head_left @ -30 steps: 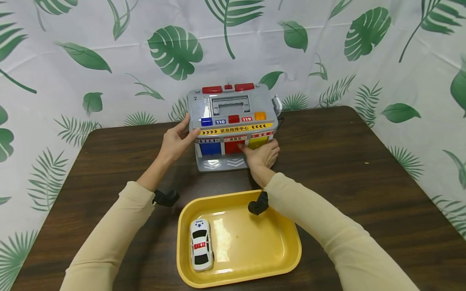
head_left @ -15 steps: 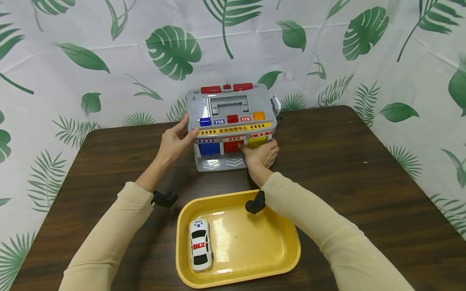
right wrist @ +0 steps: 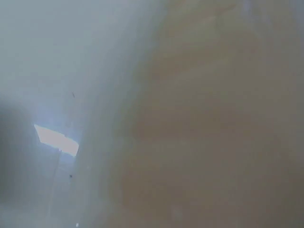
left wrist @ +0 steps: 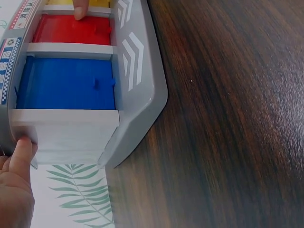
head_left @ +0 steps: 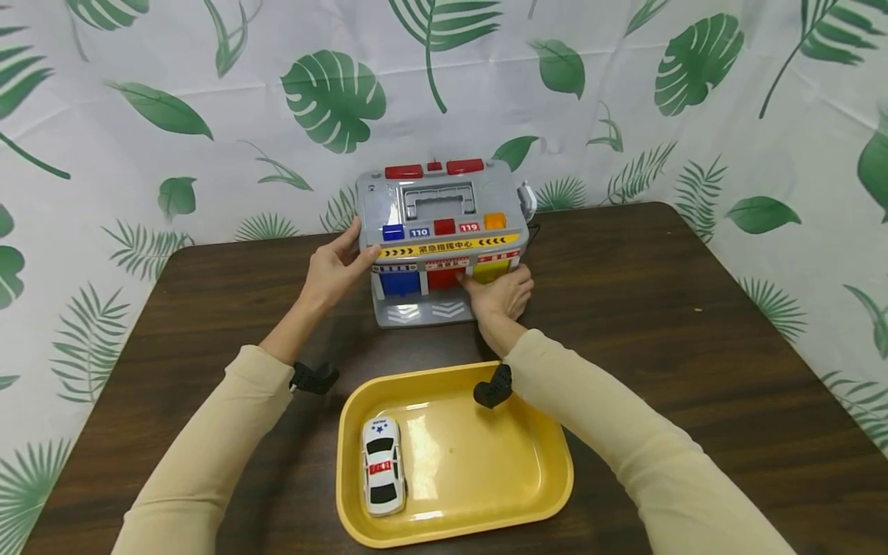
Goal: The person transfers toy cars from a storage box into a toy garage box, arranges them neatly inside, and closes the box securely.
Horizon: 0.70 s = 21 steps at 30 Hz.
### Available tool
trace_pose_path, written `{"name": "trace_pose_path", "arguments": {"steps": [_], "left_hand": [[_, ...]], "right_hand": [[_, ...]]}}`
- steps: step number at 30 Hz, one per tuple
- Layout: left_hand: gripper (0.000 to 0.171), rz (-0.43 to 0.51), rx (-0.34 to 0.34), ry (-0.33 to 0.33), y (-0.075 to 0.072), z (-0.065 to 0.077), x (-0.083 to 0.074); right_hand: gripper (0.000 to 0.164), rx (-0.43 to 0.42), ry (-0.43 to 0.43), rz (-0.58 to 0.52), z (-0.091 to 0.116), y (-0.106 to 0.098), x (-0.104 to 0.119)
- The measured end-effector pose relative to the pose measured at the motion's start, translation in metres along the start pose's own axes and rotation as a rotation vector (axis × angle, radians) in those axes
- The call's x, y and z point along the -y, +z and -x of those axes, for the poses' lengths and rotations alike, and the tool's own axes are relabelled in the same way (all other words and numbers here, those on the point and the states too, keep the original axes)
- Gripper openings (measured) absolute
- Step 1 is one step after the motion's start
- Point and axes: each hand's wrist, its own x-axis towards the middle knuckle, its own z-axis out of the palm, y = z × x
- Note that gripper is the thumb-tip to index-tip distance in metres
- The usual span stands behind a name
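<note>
A grey toy emergency station [head_left: 444, 206] stands upright near the back of the table, with a blue door [head_left: 400, 283], a red door [head_left: 442, 278] and a yellow door [head_left: 492, 270] along its front. My left hand [head_left: 331, 268] holds its left front corner, thumb at the front edge and fingers along the side. At the lower right front, my right hand [head_left: 501, 296] grips the station's side with curled fingers while the thumb touches the red door. That thumb tip also shows against the red door [left wrist: 66, 29] in the left wrist view. The right wrist view is mostly blurred.
Nearer me lies a yellow tray [head_left: 486, 526] with a white toy police car [head_left: 382, 466] at its left side. The dark wooden table [head_left: 659, 308] extends to both sides. A leaf-patterned cloth [head_left: 479, 116] hangs right behind the station.
The red door's lower edge appears slightly higher under the right thumb. Both hands otherwise keep their places on the station, and the tray and car stay put.
</note>
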Motion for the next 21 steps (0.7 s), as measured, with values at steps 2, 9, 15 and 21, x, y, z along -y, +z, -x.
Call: {"name": "trace_pose_path", "arguments": {"steps": [2, 9, 15, 21], "left_hand": [[0.063, 0.01, 0.002, 0.005, 0.0, 0.0, 0.001], [0.064, 0.032, 0.003, 0.01, 0.001, 0.0, 0.003], [0.064, 0.053, 0.006, 0.006, 0.0, -0.003, 0.011], [0.067, 0.025, -0.007, 0.029, 0.0, -0.012, 0.031]], "right_hand": [[0.093, 0.03, -0.005, -0.014, 0.0, -0.003, -0.001], [0.092, 0.201, -0.008, -0.096, -0.001, -0.02, -0.003], [0.086, 0.29, 0.033, -0.146, -0.008, -0.039, 0.0], [0.081, 0.319, 0.021, -0.243, -0.014, -0.068, 0.006]]}}
